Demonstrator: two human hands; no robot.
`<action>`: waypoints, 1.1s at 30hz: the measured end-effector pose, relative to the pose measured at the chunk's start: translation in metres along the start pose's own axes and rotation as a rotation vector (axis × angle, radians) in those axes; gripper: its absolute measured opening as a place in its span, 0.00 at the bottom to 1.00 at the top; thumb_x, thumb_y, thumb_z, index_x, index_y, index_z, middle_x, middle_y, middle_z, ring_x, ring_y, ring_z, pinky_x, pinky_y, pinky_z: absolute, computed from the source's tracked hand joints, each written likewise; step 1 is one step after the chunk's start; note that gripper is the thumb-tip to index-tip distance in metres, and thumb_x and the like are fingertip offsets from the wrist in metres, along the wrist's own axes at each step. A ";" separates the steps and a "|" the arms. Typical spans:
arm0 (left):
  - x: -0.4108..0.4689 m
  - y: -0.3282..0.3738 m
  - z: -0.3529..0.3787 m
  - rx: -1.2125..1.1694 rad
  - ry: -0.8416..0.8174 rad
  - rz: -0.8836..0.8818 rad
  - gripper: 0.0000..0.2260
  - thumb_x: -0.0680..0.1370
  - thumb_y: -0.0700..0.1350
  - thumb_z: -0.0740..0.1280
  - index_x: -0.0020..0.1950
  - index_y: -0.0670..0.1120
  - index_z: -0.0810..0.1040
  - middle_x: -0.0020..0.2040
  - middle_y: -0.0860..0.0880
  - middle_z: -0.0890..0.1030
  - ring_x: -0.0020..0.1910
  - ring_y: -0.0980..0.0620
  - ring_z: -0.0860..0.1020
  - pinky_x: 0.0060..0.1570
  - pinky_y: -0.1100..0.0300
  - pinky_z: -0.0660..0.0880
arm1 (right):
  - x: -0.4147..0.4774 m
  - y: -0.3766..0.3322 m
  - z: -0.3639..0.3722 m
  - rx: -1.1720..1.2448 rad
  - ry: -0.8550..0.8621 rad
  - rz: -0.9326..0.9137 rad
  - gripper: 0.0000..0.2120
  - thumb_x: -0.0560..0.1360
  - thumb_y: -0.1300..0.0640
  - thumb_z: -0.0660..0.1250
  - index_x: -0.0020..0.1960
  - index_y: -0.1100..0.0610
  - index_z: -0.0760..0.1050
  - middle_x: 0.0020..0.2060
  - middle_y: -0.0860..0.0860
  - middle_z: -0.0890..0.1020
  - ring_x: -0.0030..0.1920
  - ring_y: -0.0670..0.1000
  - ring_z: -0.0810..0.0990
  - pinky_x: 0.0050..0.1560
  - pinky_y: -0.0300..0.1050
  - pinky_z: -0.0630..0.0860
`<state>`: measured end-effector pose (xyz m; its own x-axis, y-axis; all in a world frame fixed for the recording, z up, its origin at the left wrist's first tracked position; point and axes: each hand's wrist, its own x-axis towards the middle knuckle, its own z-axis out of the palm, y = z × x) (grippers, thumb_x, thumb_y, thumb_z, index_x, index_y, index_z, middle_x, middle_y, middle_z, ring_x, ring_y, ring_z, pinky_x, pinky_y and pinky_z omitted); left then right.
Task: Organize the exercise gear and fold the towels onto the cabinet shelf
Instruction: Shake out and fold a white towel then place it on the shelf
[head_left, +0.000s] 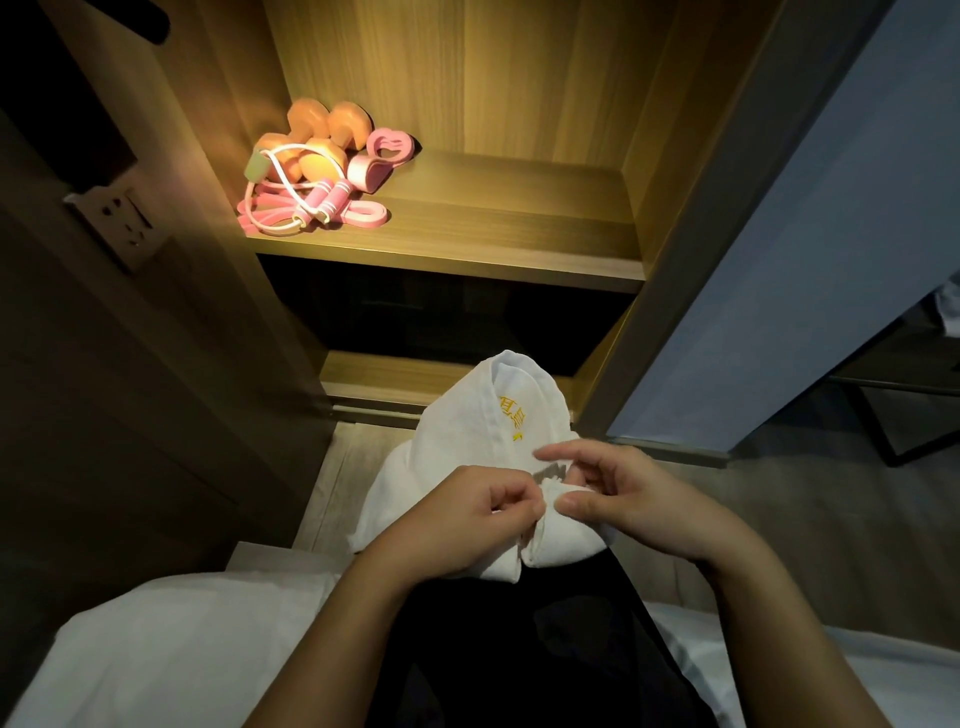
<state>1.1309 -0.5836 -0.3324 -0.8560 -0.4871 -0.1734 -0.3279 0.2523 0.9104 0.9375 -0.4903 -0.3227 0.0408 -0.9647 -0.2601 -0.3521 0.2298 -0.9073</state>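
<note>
Lower centre of frame: white cloth towel with yellow embroidery (470, 436) drapes away from the hands, its near edge bunched between them. Left hand (475, 519): grip pinches the hem, fingers curled. Right hand (631, 501): grip pinches the same fold, thumb on top. Upper left: pink and orange exercise gear (317, 171) piled on the lit wooden cabinet shelf (493, 228).

Black trousers (524, 654); forearms (337, 634) bare to the elbow.

Exercise gear (317, 166) sitting on shelf (519, 218), left end; towel (467, 447) hanging lower, before cabinet (519, 78), over person's lap (519, 649).
</note>
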 end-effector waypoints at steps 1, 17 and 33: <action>0.001 0.000 0.000 0.014 -0.014 -0.005 0.10 0.80 0.44 0.64 0.40 0.49 0.80 0.36 0.56 0.79 0.37 0.61 0.75 0.43 0.65 0.72 | 0.000 -0.002 -0.003 -0.086 -0.033 0.020 0.14 0.75 0.54 0.72 0.60 0.47 0.79 0.37 0.41 0.80 0.40 0.41 0.78 0.43 0.38 0.75; 0.028 0.034 -0.233 0.028 1.097 -0.142 0.20 0.82 0.58 0.57 0.43 0.45 0.78 0.41 0.44 0.78 0.45 0.44 0.75 0.44 0.55 0.68 | 0.060 -0.057 -0.180 -0.407 0.948 -0.014 0.09 0.78 0.56 0.66 0.54 0.58 0.80 0.47 0.56 0.81 0.48 0.57 0.79 0.45 0.45 0.71; -0.019 0.076 -0.368 0.489 1.499 -0.124 0.29 0.85 0.52 0.46 0.48 0.32 0.77 0.49 0.26 0.78 0.51 0.28 0.76 0.55 0.42 0.68 | 0.043 -0.115 -0.305 -0.143 1.406 0.079 0.14 0.78 0.57 0.64 0.58 0.65 0.78 0.56 0.65 0.80 0.57 0.67 0.78 0.57 0.54 0.73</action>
<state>1.2691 -0.8630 -0.1221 0.2438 -0.7994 0.5491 -0.7084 0.2399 0.6638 0.6941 -0.5973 -0.1286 -0.9052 -0.2911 0.3098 -0.4030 0.3556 -0.8433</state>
